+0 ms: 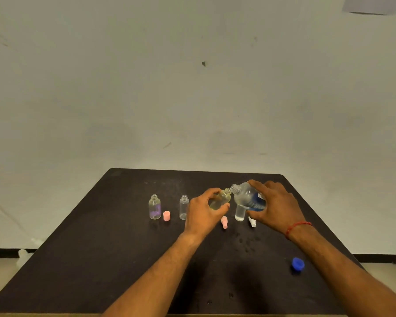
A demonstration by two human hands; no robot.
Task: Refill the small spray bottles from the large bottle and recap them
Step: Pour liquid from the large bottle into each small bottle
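A dark tabletop point(101, 259) is seen from above and behind, set against a plain pale wall point(192, 88). Two bare forearms reach in from the bottom edge.

The left hand point(202, 212) is closed around a small clear spray bottle point(221, 199), which is held above the tabletop, uncapped and tilted with its open neck pointing up and to the right. The right hand point(276, 205) is wrapped over a large clear bottle with a blue label point(248, 197). This bottle is tipped on its side, its open mouth pointing left and meeting the neck of the small bottle. A red thread bracelet point(298, 226) is worn on the right wrist.

Directly below the large bottle, another small clear bottle point(240, 213) stands upright on the tabletop. Two more uncapped small bottles stand to the left: one with a purple mark point(154, 207) and a plain one point(183, 207), with a pink cap point(167, 215) between them. A pink spray top point(224, 222) and a white spray top point(252, 221) lie near the hands. A blue cap point(298, 263) lies nearer the viewer, beside the right forearm. Wet drops point(247, 244) are scattered on the tabletop between the arms.
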